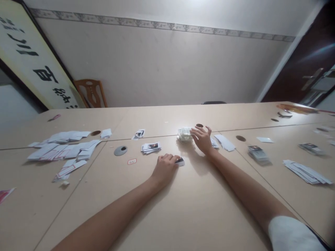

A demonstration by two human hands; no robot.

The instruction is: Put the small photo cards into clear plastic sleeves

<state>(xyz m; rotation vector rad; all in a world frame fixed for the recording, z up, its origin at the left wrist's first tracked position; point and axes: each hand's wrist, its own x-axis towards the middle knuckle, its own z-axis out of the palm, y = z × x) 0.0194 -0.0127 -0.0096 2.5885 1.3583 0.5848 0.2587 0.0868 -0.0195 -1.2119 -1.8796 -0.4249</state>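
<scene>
My left hand [165, 168] rests on the beige table [199, 209], fingers curled round a small dark-and-white card stack [180, 161] that sticks out at its right. My right hand [202, 138] reaches farther forward with fingers spread, open, its fingertips at a clear-wrapped bundle of cards [184, 134]. A fanned pile of picture cards [151, 147] lies just left of both hands.
Many white cards [64, 148] are spread at the left, near a grey cable cap [120, 150] and a small red-edged sticker [132, 161]. More card stacks [258, 153] and a white row [306, 172] lie at the right. A wooden chair [90, 92] stands behind the table.
</scene>
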